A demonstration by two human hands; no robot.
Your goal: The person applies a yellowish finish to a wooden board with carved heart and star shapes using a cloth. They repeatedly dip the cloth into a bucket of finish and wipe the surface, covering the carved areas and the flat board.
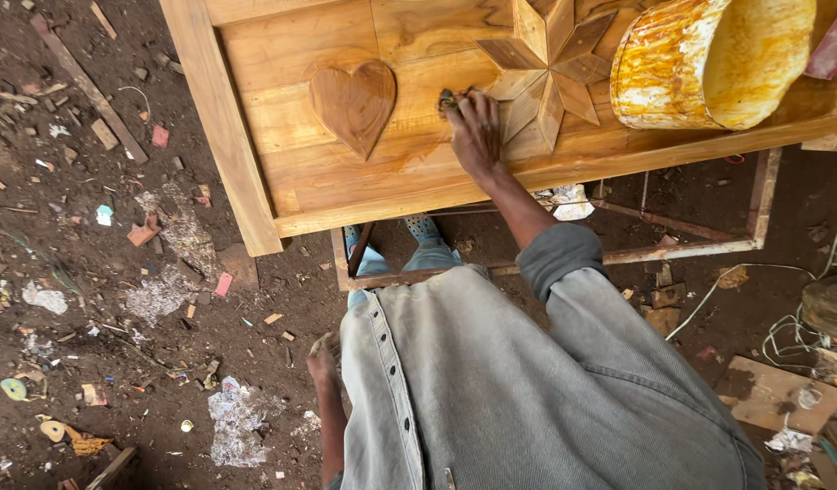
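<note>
right hand point(475, 132) outstretched, left hand point(323, 356) hanging

a yellow-stained drum point(709, 59) lying on its side. wood scraps point(92, 91) and paper bits point(237, 422) on dark dirt floor point(255, 308).

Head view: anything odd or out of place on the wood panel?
Yes: a stained yellow bucket lies on its side on the panel, beside the carved star. The right hand presses a small pad at the star's edge; the left hand hangs free.

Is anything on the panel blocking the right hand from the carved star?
Nothing visible does. The right hand already rests on the wooden panel at the carved star's left edge. The carved heart lies off to its left.
</note>
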